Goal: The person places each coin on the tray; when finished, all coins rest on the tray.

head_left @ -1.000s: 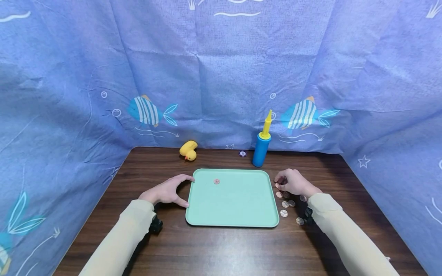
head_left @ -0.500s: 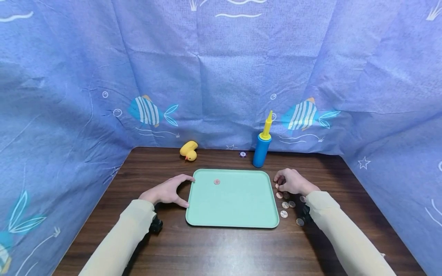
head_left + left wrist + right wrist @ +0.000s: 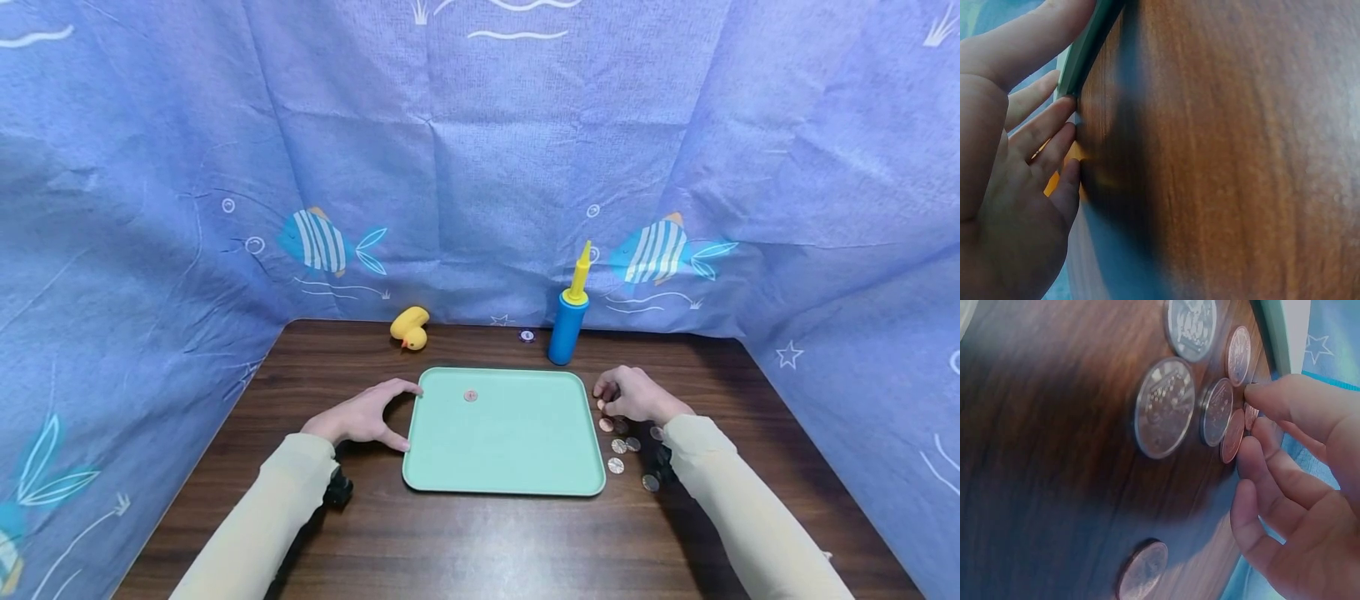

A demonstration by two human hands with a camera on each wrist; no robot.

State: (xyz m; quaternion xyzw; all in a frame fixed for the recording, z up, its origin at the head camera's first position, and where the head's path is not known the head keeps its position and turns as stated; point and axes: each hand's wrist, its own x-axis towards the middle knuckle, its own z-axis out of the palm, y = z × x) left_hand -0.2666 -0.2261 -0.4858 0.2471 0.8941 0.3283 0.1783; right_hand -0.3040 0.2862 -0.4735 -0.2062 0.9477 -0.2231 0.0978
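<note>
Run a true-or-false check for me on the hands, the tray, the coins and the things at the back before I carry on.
1. The left hand is at the left edge of the green tray. True.
2. The right hand has its thumb and fingertips about a copper coin beside the tray. True.
3. The tray holds no coin at all. False: a lone coin lies in it, toward the far left.
4. More coins lie on the table to the tray's right. True.
5. The rubber duck is in the tray. False: it sits on the table behind it.
6. The blue pump lies on its side. False: it stands upright, yellow end up.
</note>
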